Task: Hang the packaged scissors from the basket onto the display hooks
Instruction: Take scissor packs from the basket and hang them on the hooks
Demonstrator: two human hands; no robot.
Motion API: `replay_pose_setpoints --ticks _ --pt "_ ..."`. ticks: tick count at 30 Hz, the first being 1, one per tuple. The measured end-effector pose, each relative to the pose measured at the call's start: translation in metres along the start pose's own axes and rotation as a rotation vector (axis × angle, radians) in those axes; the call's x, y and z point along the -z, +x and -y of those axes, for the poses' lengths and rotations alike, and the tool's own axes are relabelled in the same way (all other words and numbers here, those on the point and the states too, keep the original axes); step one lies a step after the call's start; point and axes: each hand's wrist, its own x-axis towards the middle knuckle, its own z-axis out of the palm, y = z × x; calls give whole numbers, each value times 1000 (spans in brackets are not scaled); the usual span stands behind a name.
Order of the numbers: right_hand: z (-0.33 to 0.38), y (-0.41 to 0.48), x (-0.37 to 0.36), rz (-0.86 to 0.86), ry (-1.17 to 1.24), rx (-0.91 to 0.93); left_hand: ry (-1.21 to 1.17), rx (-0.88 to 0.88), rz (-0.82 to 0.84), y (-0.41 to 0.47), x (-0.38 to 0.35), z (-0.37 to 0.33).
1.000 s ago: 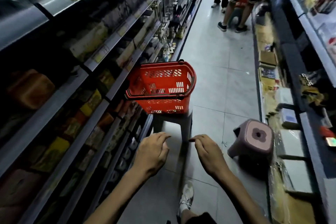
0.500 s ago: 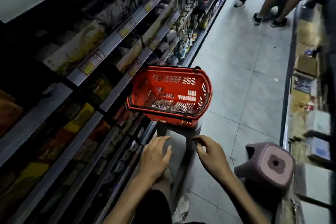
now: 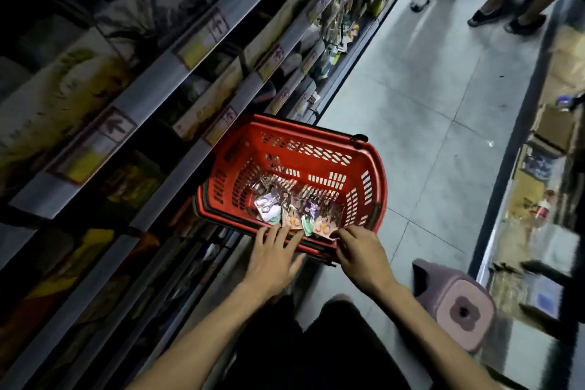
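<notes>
The tiled floor (image 3: 427,111) forms the aisle between shelving (image 3: 152,85) at left and a lower display (image 3: 538,168) at right. A red basket (image 3: 364,165) sits at the left shelving; its support is hidden. Packets (image 3: 294,209) lie directly on the basket bottom. A pink stool (image 3: 459,307) stands on the floor at right.

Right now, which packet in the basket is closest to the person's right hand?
The orange-pink packet at the near right end of the pile, by the right hand fingertips; the purple-and-white one lies farther left.
</notes>
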Motion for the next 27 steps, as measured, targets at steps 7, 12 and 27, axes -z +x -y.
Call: replay_pose_setpoints --ticks 7,12,27 --pt "-45 49 -17 329 -326 140 -7 -84 19 25 -1 11" --pt "-43 77 -7 457 -414 178 -61 -71 54 56 8 15" --pt "-80 214 -143 871 -200 -61 -175 252 18 94 2 5"
